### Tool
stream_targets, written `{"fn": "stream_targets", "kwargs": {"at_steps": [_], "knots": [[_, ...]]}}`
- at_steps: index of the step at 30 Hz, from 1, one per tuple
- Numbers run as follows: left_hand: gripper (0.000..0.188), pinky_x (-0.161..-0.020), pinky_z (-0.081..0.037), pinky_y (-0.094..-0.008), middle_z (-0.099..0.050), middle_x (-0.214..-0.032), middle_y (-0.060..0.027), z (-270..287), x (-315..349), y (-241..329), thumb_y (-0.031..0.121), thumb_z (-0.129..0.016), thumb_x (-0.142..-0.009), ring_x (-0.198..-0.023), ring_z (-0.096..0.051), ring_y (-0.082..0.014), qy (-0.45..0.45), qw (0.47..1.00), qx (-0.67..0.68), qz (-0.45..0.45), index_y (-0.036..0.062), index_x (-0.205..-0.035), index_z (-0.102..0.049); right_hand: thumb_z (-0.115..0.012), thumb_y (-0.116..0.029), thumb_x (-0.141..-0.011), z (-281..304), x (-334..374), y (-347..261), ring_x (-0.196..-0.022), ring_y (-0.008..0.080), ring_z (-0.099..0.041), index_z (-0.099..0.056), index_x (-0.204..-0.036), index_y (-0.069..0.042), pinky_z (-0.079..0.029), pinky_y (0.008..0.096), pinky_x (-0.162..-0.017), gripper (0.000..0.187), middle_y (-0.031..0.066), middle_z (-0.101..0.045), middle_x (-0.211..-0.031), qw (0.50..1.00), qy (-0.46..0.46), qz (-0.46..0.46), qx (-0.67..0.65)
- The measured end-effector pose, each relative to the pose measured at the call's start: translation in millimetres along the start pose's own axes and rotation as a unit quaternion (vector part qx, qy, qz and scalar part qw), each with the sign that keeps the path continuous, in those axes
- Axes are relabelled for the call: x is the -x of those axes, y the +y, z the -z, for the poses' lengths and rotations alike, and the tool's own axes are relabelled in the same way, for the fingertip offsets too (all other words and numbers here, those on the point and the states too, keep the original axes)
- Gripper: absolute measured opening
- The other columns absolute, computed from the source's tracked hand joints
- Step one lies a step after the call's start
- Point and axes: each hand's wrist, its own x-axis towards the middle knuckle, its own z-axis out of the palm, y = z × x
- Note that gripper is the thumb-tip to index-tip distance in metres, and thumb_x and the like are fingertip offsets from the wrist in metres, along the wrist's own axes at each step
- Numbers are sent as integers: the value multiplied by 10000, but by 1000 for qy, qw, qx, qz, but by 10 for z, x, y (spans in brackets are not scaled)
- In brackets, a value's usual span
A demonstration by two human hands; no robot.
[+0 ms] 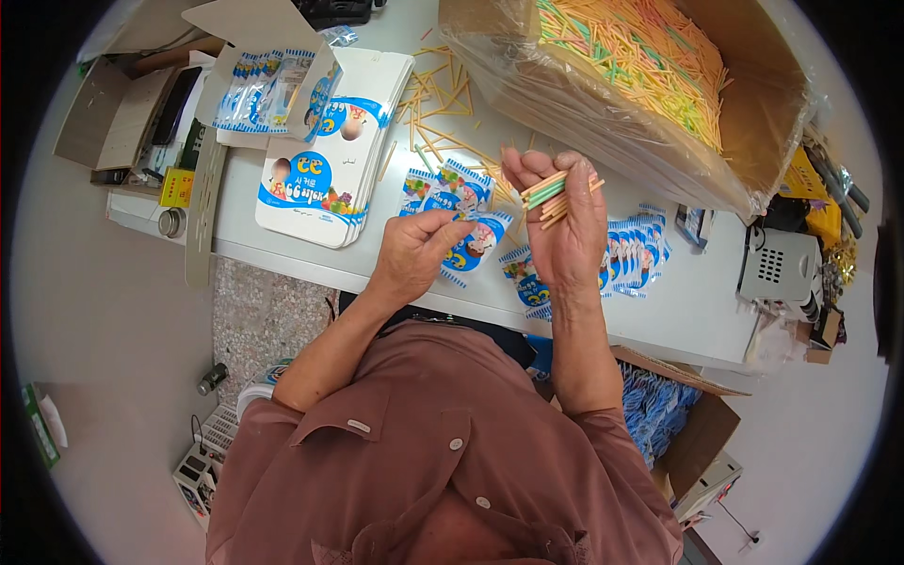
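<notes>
A small bundle of thin pastel candy sticks [554, 200], mostly cream with a few green ones, lies in my right hand [574, 235], its fingers curled round them. To its left, my left hand [414, 252] is closed in a pinch at the upper edge of a blue-and-white sachet [469, 252]. The fingers cover part of that edge. More printed sachets [456, 181] lie just beyond it on the white table [395, 282]. A row of overlapping sachets [633, 252] lies to the right of my right wrist, with another sachet [527, 280] near the front edge.
At the far right, a big plastic-lined carton [603, 104] holds a heap of loose sticks [650, 66]. Loose sticks [438, 94] also lie scattered on the table. Flat printed cartons [320, 169] are stacked left, beside an open box of sachets [268, 89]. Below right stands a box of blue packets [654, 405].
</notes>
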Motion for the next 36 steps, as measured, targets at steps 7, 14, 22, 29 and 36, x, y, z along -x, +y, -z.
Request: {"fn": "stream_targets", "kwargs": {"at_steps": [7, 14, 22, 29, 36], "knots": [[186, -626, -477, -214, -698, -771, -7, -1, 23, 118, 131, -658, -946, -715, -571, -28, -63, 998, 15, -5, -34, -970, -742, -423, -269, -1063, -89, 46, 62, -1178, 413, -603, -536, -1091, -47, -441, 503, -1062, 250, 248, -673, -1117, 998, -36, 19, 46], [201, -550, -415, -220, -617, -677, 32, -39, 42, 116, 175, -679, -939, -636, -485, -20, -72, 995, 61, 8, -12, -912, -751, -449, -248, -1054, -58, 131, 94, -1170, 400, -610, -524, -1101, -39, -458, 496, -1036, 227, 268, -669, -1117, 989, -89, 27, 114], [219, -636, -494, -209, -709, -820, -13, -4, 41, 52, 166, -661, -957, -738, -596, -34, -96, 991, 86, 34, -32, -1011, -737, -451, -232, -1053, 35, 168, 75, -1232, 391, -568, -535, -1110, -14, -418, 500, -1069, 241, 256, -663, -1140, 982, -109, 8, 155], [201, -607, -457, -205, -678, -774, 12, -57, 45, 48, 166, -667, -952, -702, -548, -21, -65, 994, 86, 30, -18, -981, -743, -462, -220, -1049, 74, 136, 39, -1226, 338, -579, -574, -1086, 8, -420, 453, -1065, 256, 233, -664, -1156, 974, -105, -97, 179], [184, -592, -433, -199, -673, -768, 33, -93, 20, -29, 165, -683, -935, -701, -523, -4, -13, 994, 101, 46, -4, -960, -750, -468, -249, -1046, 108, 132, 141, -1208, 252, -572, -605, -1154, 36, -429, 402, -1054, 334, 177, -653, -1184, 958, -83, -171, 215]]}}
